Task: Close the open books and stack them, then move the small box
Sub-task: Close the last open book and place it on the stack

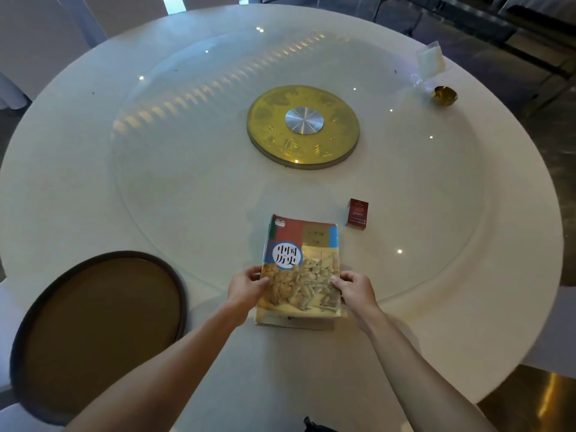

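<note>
A closed textbook with a colourful cover and a blue-white title circle lies on top of another closed book, whose edge shows beneath it near the table's front. My left hand grips the top book's left edge and my right hand grips its right edge. A small dark red box stands on the glass a little beyond and right of the books, apart from both hands.
The round white table carries a glass turntable with a gold centre disc. A brown round chair seat sits at the front left. A small gold dish and a clear plastic packet lie far right.
</note>
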The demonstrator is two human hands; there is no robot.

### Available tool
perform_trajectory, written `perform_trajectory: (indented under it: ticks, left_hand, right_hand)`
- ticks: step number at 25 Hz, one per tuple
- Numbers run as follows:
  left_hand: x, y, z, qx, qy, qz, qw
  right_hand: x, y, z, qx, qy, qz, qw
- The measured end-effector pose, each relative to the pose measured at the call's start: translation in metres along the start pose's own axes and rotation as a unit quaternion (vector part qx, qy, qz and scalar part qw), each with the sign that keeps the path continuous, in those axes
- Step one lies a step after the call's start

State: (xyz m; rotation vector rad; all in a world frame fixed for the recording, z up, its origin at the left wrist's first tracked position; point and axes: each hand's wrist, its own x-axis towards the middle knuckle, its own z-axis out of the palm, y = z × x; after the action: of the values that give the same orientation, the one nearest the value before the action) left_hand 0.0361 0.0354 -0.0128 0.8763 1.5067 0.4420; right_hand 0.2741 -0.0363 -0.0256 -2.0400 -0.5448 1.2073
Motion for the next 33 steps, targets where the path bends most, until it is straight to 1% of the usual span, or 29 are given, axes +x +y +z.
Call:
perform_trajectory:
  ticks: [3,6,10,13,16,21,25,28,30,33]
  left_hand:
    - [-0.005,-0.022,0.003,0.049,0.037,-0.009,0.998]
    - [-0.009,-0.031,0.000,0.107,0.060,0.007,0.992]
    - [-0.008,-0.031,0.000,0.157,0.055,0.041,0.985]
    - [-0.006,-0.026,0.004,0.192,0.051,0.065,0.978]
    - [-0.004,-0.022,0.005,0.192,0.052,0.040,0.979]
    - [0.002,-0.020,0.009,0.186,0.028,0.016,0.982]
    - [0.010,-0.012,0.015,0.167,0.034,-0.019,0.985]
    - [0.013,-0.012,0.018,0.167,0.032,-0.026,0.985]
    - [0.017,-0.015,0.019,0.160,0.049,-0.032,0.985]
    - [0.023,-0.013,0.019,0.187,0.080,-0.034,0.979]
  right_hand:
    - [-0.001,0.014,0.011,-0.065,0.013,0.003,0.998]
    - [-0.005,0.020,0.017,-0.117,0.036,-0.002,0.992]
    - [-0.008,0.019,0.019,-0.177,0.037,-0.027,0.983]
    - [-0.005,0.019,0.016,-0.202,0.049,-0.028,0.978]
    - [-0.003,0.018,0.017,-0.234,0.057,-0.021,0.970]
    - [0.000,0.019,0.017,-0.220,0.041,-0.012,0.975]
    - [0.004,0.015,0.019,-0.205,0.042,0.014,0.978]
    - [0.005,0.009,0.024,-0.222,0.039,0.011,0.974]
    - [0.010,0.006,0.025,-0.224,0.044,0.011,0.974]
    - [0.021,0.002,0.024,-0.219,0.056,0.011,0.974]
